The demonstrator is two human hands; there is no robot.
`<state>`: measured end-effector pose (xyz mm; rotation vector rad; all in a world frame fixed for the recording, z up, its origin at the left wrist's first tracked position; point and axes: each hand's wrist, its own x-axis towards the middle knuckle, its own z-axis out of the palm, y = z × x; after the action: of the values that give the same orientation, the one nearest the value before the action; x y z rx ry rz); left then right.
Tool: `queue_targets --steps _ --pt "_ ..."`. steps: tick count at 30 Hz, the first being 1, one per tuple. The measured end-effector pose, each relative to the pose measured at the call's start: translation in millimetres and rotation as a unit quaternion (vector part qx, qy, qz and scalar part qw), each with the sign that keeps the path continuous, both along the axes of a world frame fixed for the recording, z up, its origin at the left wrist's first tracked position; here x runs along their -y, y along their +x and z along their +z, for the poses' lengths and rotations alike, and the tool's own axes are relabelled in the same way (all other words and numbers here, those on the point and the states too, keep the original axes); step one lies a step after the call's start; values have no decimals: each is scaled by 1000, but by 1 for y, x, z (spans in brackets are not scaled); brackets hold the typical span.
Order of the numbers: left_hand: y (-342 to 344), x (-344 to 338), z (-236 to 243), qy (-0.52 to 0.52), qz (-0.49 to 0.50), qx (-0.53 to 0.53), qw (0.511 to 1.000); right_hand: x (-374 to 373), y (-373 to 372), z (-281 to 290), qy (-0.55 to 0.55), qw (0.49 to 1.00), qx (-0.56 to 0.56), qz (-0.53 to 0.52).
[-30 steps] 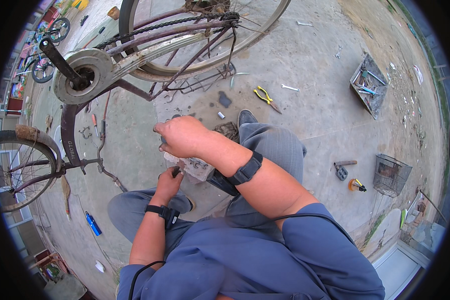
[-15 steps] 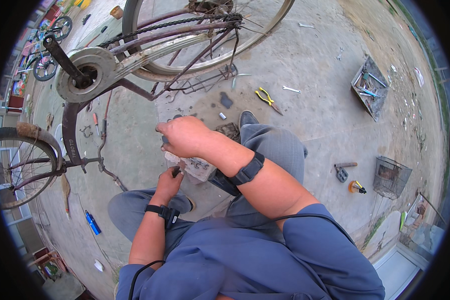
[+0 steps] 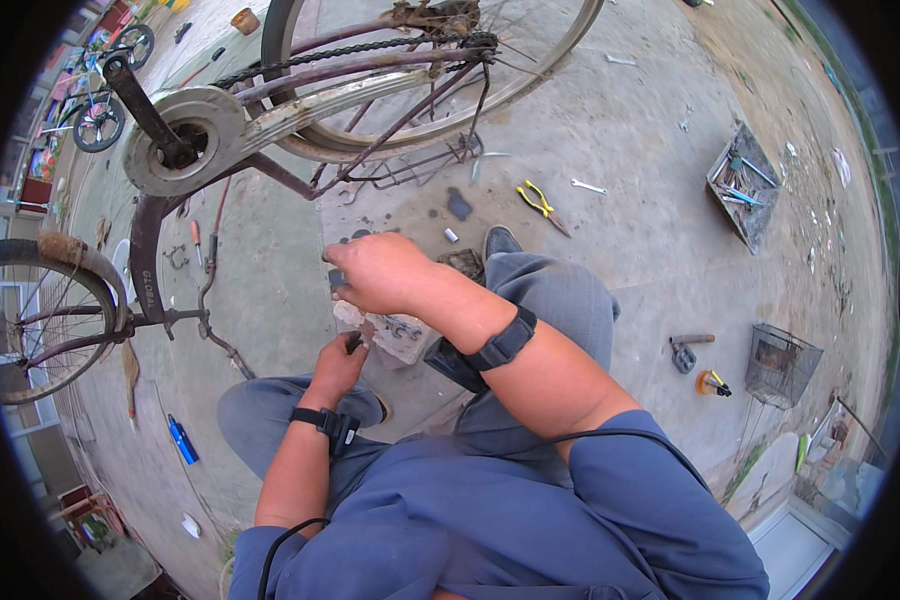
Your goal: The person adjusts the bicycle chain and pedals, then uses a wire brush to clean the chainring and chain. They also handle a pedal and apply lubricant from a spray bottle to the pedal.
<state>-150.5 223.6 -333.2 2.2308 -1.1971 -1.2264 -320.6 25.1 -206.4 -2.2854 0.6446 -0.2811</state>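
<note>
Over a pale, rough block (image 3: pixel 402 345) with small parts on its top, my right hand (image 3: pixel 382 272) is closed, palm down. A dark grey bit shows at its fingertips, too small to name. My left hand (image 3: pixel 338 368) is closed beside the block, nearer to me, with a small dark piece at its thumb that I cannot make out. Some whitish, crumpled material (image 3: pixel 348 312) lies between the two hands. My right hand and forearm partly cover the block's far side. A dark, dirty rag (image 3: pixel 462 263) lies just past the block.
An upturned old bicycle (image 3: pixel 270 130) stands ahead and left. Yellow-handled pliers (image 3: pixel 540 204), a wrench (image 3: pixel 589 187) and a small silvery cylinder (image 3: pixel 451 235) lie ahead. To the right are a tool tray (image 3: pixel 745 190), a pedal (image 3: pixel 683 357) and a wire basket (image 3: pixel 782 365); a blue bottle (image 3: pixel 182 440) lies left.
The whole view has shifted slightly, so the bicycle and tools sit a little farther right. My right hand has moved marginally; both hands remain closed at the block.
</note>
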Motion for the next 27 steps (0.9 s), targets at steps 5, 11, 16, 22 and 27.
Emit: queue_targets --steps 5,11,16,22,27 --pt "-1 0 1 3 4 -2 1000 0 0 0 5 1000 5 1" --pt "-2 0 2 7 -6 12 1000 0 0 0 1 1000 9 4" --pt "-2 -1 0 -9 -8 5 1000 0 -1 1 2 1000 16 4" --pt "-5 0 5 -15 -20 20 1000 0 -2 5 1 1000 3 2" --pt "-10 2 13 -8 -15 19 1000 0 -2 6 5 1000 5 -7"
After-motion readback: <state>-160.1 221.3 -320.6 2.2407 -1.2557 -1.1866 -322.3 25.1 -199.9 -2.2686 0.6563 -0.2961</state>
